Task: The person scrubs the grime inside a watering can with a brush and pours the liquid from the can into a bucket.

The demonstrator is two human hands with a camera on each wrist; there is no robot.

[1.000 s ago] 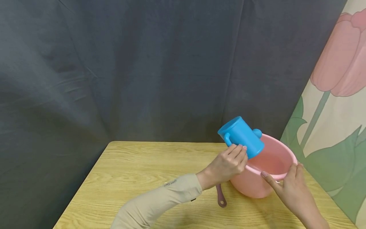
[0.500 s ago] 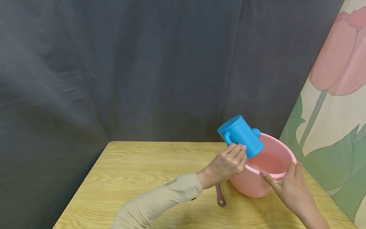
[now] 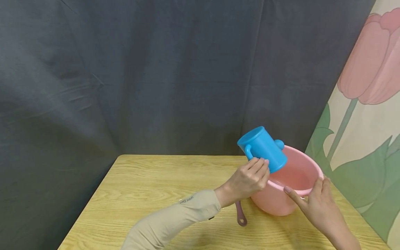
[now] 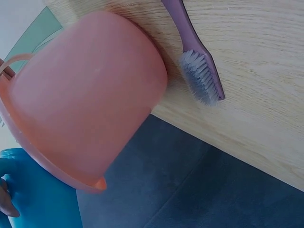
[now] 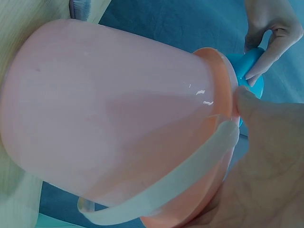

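Observation:
My left hand [image 3: 251,177] grips a blue plastic cup [image 3: 265,149] low on its near side, by the handle. The cup tilts over the left part of a pink bucket's rim; a round blue knob sticks out on its far side. My right hand [image 3: 322,205] holds the pink bucket [image 3: 275,199] by the rim, thumb on the near outside. That bucket's pale bail handle [image 5: 166,185] hangs down its side in the right wrist view. Beside the bucket lies a purple scrub brush [image 4: 199,71], bristles showing in the left wrist view; the head view shows only its handle.
A wood-grain table [image 3: 150,184] stands below, its far edge against a dark grey curtain [image 3: 175,76]. Close on the right is a panel [image 3: 368,132] printed with a large pink tulip and green leaves. The beige left sleeve [image 3: 175,217] crosses the table's front.

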